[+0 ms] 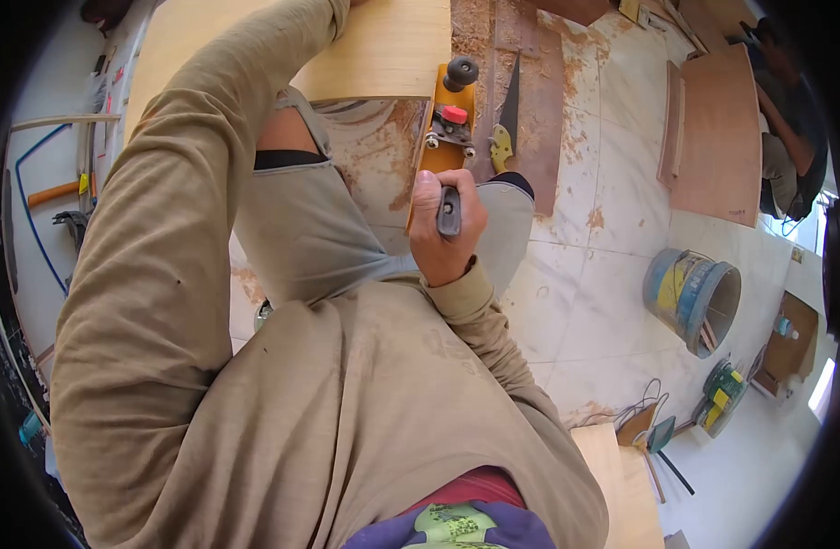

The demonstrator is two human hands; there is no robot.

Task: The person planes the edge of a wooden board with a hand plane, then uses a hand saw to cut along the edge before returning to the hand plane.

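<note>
My right hand (446, 229) is closed around the dark rear handle of an orange hand plane (431, 156). The plane has a black front knob and a red part in its middle, and lies along the edge of a pale wooden board (374, 64). My left arm reaches up over this board, and the hand passes out of the top of the picture. Just right of the plane is a handsaw (502, 145) with a yellow handle and a dark blade, on a brown board (541, 128) with shavings.
Wood shavings (580, 55) litter the tiled floor. Right of me stand a blue bucket (672, 288) with wood pieces inside, a reddish panel (717, 137) and another person (786, 119). A green power tool (720, 398) with a cord lies lower right. Tools, including an orange handle (54, 194), lie left.
</note>
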